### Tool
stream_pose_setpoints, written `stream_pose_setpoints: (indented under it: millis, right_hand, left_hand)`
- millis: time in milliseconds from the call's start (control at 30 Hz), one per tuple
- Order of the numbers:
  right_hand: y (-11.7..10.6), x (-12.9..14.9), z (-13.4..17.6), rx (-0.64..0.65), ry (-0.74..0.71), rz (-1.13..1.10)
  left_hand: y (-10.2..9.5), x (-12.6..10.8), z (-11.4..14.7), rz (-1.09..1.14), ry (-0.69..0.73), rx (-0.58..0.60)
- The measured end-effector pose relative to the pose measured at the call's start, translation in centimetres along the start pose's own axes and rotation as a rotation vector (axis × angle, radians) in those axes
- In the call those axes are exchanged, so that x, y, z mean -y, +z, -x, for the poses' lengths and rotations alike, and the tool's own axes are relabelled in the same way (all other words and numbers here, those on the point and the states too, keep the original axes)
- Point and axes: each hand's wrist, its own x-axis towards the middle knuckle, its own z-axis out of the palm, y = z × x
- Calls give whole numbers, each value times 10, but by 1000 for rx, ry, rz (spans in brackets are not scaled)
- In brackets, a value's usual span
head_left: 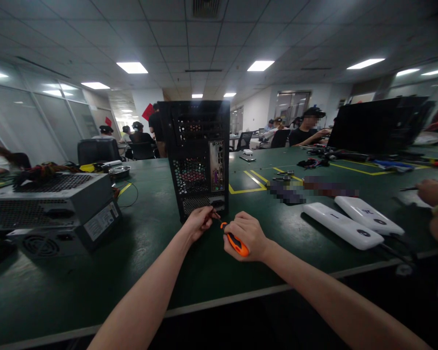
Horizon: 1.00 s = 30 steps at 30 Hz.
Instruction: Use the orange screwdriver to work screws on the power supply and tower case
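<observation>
A black computer tower (200, 112) stands upright on the green table, its back with vents and port plate facing me. My right hand (251, 234) is closed around the orange and black handle of a screwdriver (240, 247). The shaft points up and left toward the tower's lower back. By the tip, my left hand (199, 223) is pinched close to the tower's bottom edge. Whatever those fingertips hold is too small to tell. Just above them sits the power supply's socket area (216, 202).
At left, two grey power supplies (62, 194) are stacked near a metal bowl (119, 171). Two white power-bank-like boxes (343, 226) lie at right, with a dark monitor (372, 127) behind. Another person's hand (434, 192) is at the right edge. Yellow tape (248, 190) marks the table (146, 233).
</observation>
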Motion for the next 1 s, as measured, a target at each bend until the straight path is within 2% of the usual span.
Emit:
stream_pose_setpoints:
  millis: [100,300,533,1000]
  right_hand:
    - [1,-2,0,0,4,28]
    - [5,-5,1,29,48,97]
    - [9,-5,-1,76,32,144]
    - [12,-5,-1,104,31,171]
  left_hand:
    - [0,1,0,1,-39,11]
    - [1,-1,-3,17,-174,-57]
    - [0,4,-5,-29,-39,-47]
    - [0,7,-6,-21,-6,-63]
